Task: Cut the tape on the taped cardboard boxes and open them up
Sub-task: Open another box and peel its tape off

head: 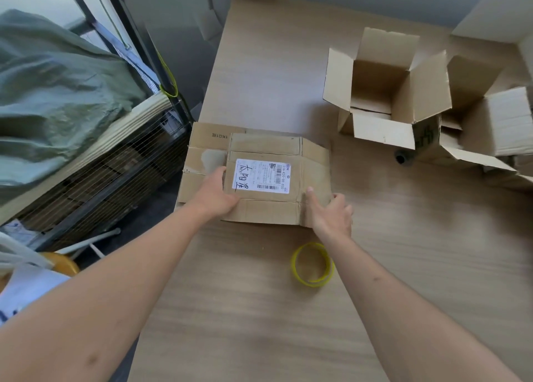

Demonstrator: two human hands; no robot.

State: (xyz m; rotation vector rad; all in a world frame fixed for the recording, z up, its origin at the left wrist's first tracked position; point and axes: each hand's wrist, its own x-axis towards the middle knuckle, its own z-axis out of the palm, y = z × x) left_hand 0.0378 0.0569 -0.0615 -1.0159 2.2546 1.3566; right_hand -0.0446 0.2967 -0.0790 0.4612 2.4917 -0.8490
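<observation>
Two bare hands are on a cardboard box (259,176) at the near-left part of the wooden table (288,324). Far left, off the table: a green cloth (57,87) draped over a dark wire rack (115,173). The box lies low, its left end hanging past the table's left edge, a white shipping label (262,175) with handwriting and barcodes facing up on top. Left hand (217,192): palm down at the label's left side, fingers curled at the top panel's edge, thumb stretched along the left of the label; it appears to grip that panel. Right hand (331,211): at the box's near-right corner, thumb pressed on the top surface, fingers wrapped round the right edge, holding it. Just nearer than the box, beside the right forearm, a yellow ring (313,264) lies flat on the table. Farther right and back: an open box (383,93), all four flaps standing out, upright. Touching its right side, more opened cardboard (496,127). A small dark round object (401,158) sits at the open box's near side; what it is cannot be told.
</observation>
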